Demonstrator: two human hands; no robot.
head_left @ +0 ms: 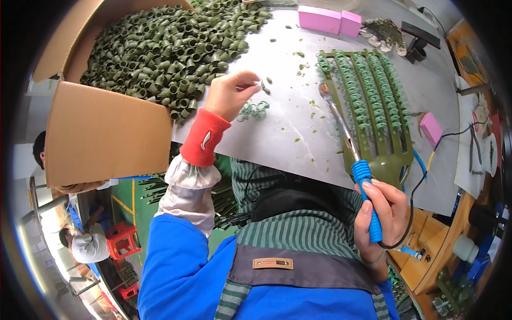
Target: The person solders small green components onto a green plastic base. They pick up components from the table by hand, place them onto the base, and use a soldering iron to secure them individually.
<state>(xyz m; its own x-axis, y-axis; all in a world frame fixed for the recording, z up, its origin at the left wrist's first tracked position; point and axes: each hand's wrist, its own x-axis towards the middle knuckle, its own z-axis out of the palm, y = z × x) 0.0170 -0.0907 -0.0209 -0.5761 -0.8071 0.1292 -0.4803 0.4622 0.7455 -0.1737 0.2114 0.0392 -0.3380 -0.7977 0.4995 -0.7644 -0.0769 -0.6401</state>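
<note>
My left hand, in a red wristband, is closed in a pinch over the grey worktop. Whatever its fingertips hold is too small to make out; green scraps lie right beside them. Just below the hand is a small cluster of light green plastic rings. My right hand is wrapped around the blue handle of a soldering iron. The iron's metal shaft points up and away, its browned tip over the left edge of an olive-green slatted plastic part. Rows of light green rings run along its bars.
An open cardboard box at the left spills a heap of olive-green plastic fittings onto the worktop. Pink blocks and gloves lie at the back. The iron's black cord loops right, past another pink block.
</note>
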